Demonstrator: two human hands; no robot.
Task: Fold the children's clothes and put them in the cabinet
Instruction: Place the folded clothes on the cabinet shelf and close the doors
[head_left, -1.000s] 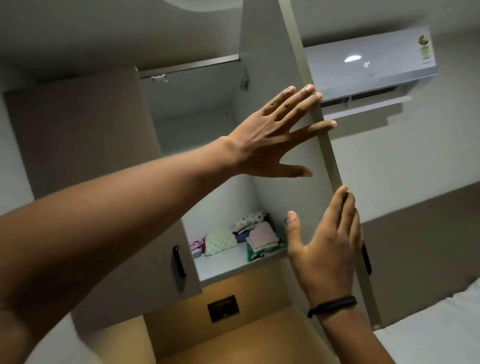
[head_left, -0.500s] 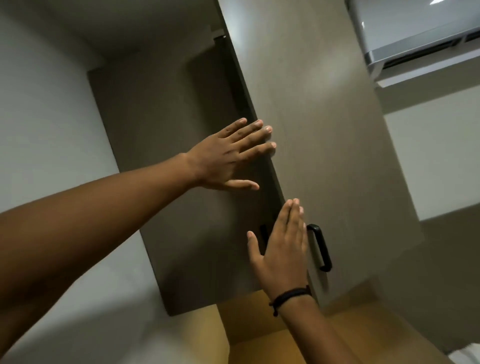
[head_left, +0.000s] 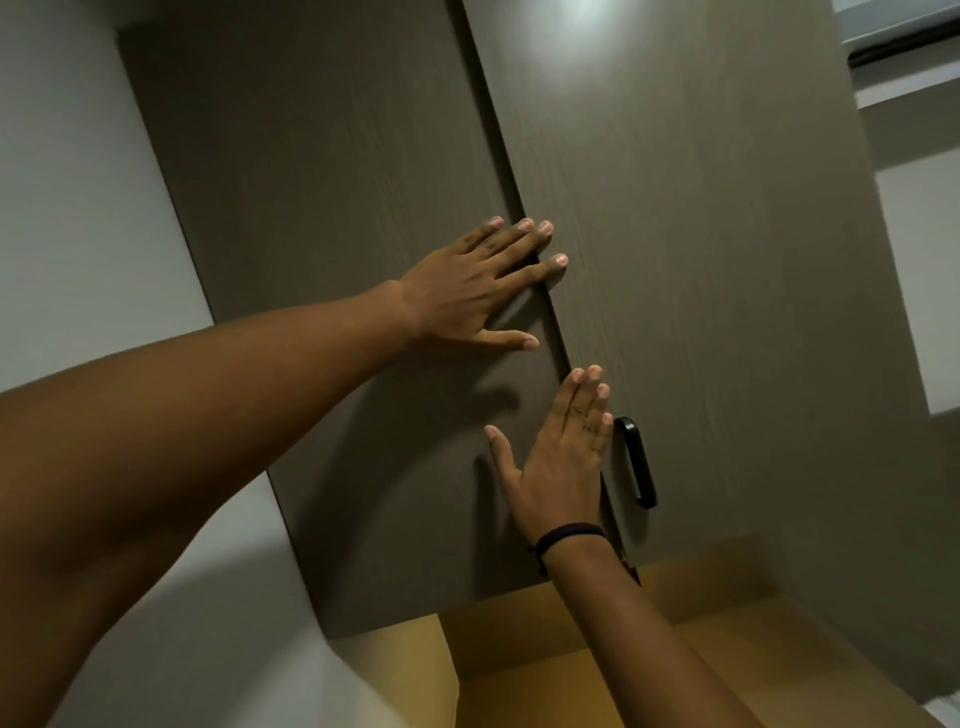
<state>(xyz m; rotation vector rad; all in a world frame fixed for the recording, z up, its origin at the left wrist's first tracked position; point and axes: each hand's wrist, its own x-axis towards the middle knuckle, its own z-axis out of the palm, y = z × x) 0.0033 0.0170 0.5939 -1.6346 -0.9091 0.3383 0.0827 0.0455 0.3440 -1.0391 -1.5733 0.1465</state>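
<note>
The grey-brown wall cabinet fills the view, with both doors flush. My left hand lies flat across the seam, palm on the left door and fingertips on the right door. My right hand, with a black band at the wrist, presses flat over the seam lower down, just left of the black handle. Both hands hold nothing, fingers extended. The folded children's clothes are hidden behind the doors.
A yellow-lit wooden niche sits under the cabinet. A white wall runs along the left. Part of a white air conditioner shows at the upper right.
The right door has swung shut over the shelf of folded clothes. Both hands followed it and now rest flat on the doors at the seam.
</note>
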